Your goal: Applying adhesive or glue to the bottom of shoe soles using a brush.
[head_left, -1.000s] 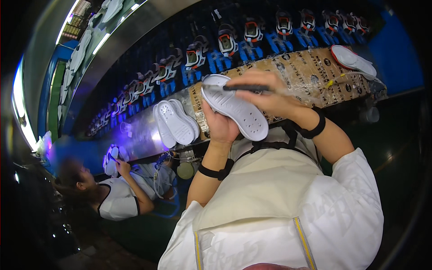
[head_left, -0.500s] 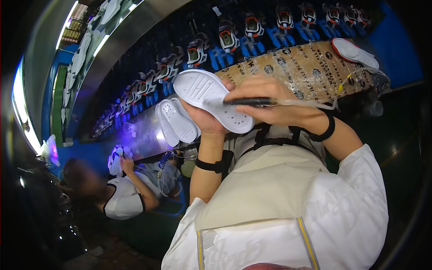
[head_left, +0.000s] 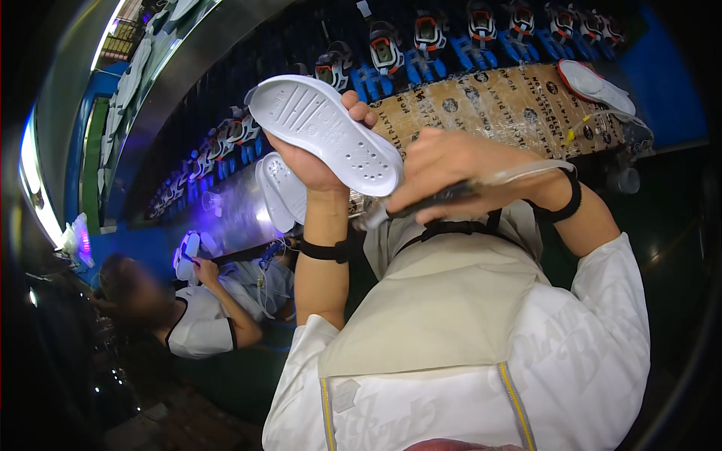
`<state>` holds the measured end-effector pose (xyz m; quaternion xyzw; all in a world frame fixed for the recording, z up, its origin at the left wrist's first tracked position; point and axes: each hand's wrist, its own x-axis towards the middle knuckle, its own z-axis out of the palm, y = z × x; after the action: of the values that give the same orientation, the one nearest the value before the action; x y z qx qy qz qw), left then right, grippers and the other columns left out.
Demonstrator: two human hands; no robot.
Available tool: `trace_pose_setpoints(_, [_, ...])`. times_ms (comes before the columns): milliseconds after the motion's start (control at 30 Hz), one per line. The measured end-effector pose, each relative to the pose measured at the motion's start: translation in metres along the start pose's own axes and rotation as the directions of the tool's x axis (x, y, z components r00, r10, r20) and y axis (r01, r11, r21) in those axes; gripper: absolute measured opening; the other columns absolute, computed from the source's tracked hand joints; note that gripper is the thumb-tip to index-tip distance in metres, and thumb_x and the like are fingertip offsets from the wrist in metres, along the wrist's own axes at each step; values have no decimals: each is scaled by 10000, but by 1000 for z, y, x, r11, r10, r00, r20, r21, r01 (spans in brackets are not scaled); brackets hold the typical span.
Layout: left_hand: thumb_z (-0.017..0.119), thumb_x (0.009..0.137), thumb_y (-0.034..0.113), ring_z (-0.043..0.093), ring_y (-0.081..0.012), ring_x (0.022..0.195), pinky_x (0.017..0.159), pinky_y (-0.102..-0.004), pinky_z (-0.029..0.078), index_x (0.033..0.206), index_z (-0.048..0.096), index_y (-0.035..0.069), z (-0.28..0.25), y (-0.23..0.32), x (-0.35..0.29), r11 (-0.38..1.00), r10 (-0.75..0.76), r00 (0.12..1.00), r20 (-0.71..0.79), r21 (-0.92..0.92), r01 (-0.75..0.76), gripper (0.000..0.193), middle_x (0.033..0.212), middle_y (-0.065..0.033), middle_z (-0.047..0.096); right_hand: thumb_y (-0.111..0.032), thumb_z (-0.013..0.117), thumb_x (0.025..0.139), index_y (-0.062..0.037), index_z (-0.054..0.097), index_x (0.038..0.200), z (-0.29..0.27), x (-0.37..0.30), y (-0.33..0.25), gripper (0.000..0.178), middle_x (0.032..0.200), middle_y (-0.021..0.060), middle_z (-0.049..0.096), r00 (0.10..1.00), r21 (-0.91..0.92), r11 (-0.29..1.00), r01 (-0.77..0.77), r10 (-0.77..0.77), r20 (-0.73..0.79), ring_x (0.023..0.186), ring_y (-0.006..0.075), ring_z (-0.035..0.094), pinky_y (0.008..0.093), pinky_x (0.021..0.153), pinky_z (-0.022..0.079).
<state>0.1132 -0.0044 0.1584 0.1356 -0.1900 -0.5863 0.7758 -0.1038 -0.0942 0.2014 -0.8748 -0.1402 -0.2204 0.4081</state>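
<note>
A white shoe sole (head_left: 320,124) rests on my left hand (head_left: 312,169), whose fingers curl round its far edge. Its grooves and small holes face up. In my right hand (head_left: 466,169) is a brush with a dark handle (head_left: 436,201) and a clear tube (head_left: 519,174) running from its back end. The pale brush tip lies just below the sole's near end, apart from it, and motion blurs it. More white soles (head_left: 280,197) lie on the bench, left of my left wrist and partly hidden behind it.
Brown printed wrapping (head_left: 519,113) covers the bench ahead, where a red-rimmed white sole (head_left: 594,86) lies at the right. Behind it runs a row of shoe uppers (head_left: 385,51) on blue holders. At the left a seated co-worker (head_left: 210,319) holds a white sole (head_left: 186,255).
My left hand has moved the sole left and slightly away from me. The brush has come off the sole's surface and swung down toward me. The co-worker's hands have shifted slightly.
</note>
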Motion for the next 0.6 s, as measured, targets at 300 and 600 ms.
trace_pose_setpoints(300, [242, 854, 913, 548, -320, 854, 805, -458, 452, 1297, 595, 72, 24, 14, 22, 926, -212, 974, 82, 336, 174, 1015, 1009, -221, 597, -206, 749, 899, -116, 734, 1118, -20, 2, -9, 237, 945, 63, 696, 992, -7, 993, -119, 119, 32, 950, 252, 634, 404, 833, 436])
trace_pose_setpoints(600, [183, 1098, 571, 745, -226, 882, 781, -386, 628, 1313, 627, 15, 42, 12, 43, 682, -266, 964, 11, 709, 180, 744, 1063, -165, 734, -145, 774, 867, -86, 735, 1152, -25, 5, -14, 294, 953, 45, 691, 988, -162, 976, -149, 155, 27, 882, 225, 624, 372, 808, 422])
